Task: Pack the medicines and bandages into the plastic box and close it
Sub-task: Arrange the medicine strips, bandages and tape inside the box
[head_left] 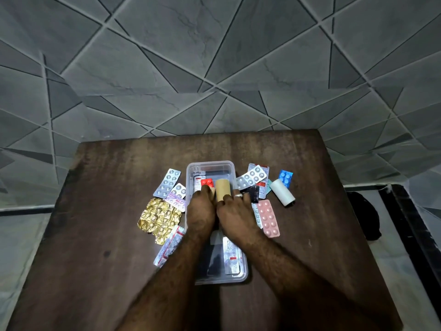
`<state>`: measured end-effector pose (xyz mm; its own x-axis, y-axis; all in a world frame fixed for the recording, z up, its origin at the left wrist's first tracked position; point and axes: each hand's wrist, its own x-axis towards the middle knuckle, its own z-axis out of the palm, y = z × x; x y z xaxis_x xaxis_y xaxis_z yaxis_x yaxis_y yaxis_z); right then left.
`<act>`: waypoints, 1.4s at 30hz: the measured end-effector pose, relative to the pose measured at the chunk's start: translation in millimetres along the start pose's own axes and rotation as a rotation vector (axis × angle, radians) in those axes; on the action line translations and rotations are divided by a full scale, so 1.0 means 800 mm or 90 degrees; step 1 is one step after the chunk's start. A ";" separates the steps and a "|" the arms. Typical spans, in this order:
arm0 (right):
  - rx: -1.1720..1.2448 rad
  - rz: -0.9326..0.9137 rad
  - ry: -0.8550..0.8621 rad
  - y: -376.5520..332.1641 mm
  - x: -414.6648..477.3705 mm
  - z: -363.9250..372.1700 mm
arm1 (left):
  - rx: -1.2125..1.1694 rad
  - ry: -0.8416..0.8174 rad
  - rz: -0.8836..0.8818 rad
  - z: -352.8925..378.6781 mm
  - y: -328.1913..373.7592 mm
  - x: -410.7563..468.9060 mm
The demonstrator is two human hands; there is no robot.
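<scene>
A clear plastic box (191,168) lies open in the middle of the wooden table (107,211). Inside it are a red blister pack (206,182) at the far end and a white strip (231,258) near me. My left hand (201,210) and my right hand (236,213) meet over the box, both gripping a tan bandage roll (223,188) held upright above its far half. A white bandage roll (282,192) lies on the table to the right, beside a blue blister pack (285,177) and a pink blister pack (268,218).
Left of the box lie silver blister strips (167,182), crumpled gold foil (158,217) and another strip (168,249). More strips (253,179) are piled at the right of the box. A dark object (365,216) sits on the floor beyond the table's right edge.
</scene>
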<state>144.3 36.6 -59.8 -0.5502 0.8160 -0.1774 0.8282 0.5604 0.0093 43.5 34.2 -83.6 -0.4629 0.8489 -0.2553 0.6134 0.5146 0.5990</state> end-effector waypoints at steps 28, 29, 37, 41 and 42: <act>0.236 0.283 0.071 0.185 -0.019 0.046 | -0.075 -0.146 -0.070 -0.109 -0.118 -0.125; 0.243 0.284 0.072 0.186 -0.017 0.048 | -0.047 -0.158 -0.061 -0.108 -0.121 -0.128; 0.269 0.327 0.069 0.180 -0.018 0.049 | 0.128 -0.187 0.043 -0.092 -0.128 -0.135; 0.307 0.357 0.071 0.166 -0.026 0.052 | 0.143 -0.205 0.094 -0.098 -0.134 -0.125; 0.321 0.362 0.067 0.163 -0.028 0.052 | 0.145 -0.211 0.098 -0.100 -0.133 -0.124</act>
<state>269.2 85.3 -95.2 -0.0108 0.9829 -0.1841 0.9217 -0.0615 -0.3830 -27.2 -114.2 -61.8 -0.1474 0.8914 -0.4285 0.8016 0.3615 0.4762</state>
